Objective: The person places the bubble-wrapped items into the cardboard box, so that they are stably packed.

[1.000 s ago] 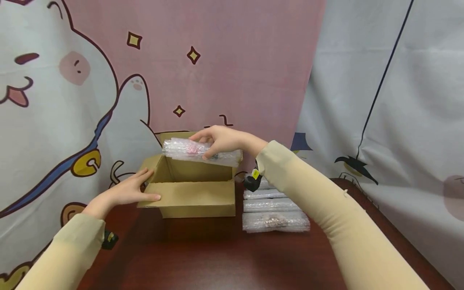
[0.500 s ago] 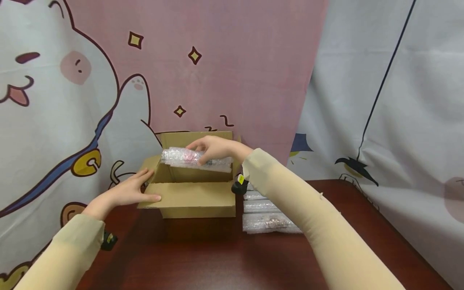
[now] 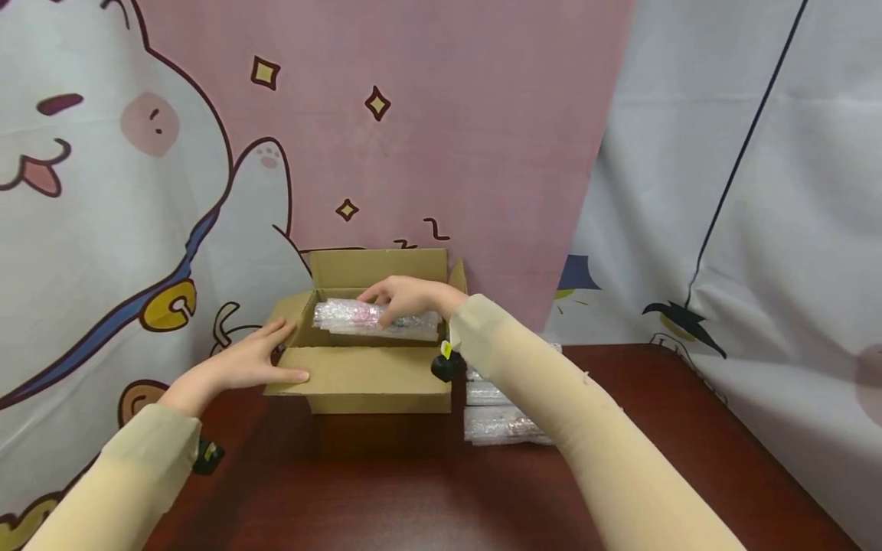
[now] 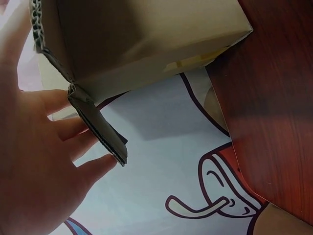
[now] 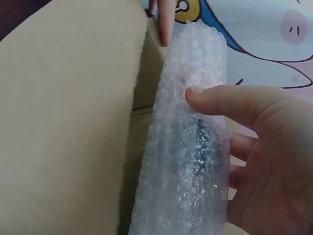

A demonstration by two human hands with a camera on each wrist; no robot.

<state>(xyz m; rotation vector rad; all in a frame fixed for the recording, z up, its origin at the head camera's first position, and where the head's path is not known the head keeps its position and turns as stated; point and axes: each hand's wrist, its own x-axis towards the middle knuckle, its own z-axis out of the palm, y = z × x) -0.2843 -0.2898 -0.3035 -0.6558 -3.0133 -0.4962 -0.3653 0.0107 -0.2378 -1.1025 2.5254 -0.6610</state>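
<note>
A bubble-wrapped bundle (image 3: 413, 327), clear with a pink patch and a dark patch, lies level in the mouth of an open cardboard box (image 3: 379, 403). My right hand (image 3: 412, 297) grips it from above, thumb on the near side. In the right wrist view, the thumb presses the bubble wrap (image 5: 188, 161) and the fingers go behind it. My left hand (image 3: 237, 363) rests at the box's left corner, thumb over the front flap (image 3: 365, 370). The left wrist view shows its fairly straight, spread fingers touching a cardboard flap (image 4: 100, 125). What lies deeper in the box is hidden.
Several more bubble-wrapped bundles (image 3: 499, 425) lie in a row right of the box, partly behind the right sleeve (image 3: 544, 383). All stand on a dark red-brown table (image 3: 413, 490). A printed cloth (image 3: 482, 138) hangs behind the table.
My right hand has lowered the bubble-wrapped bundle from above the box into its opening, uncovering the back flap. The left hand has stayed at the box corner.
</note>
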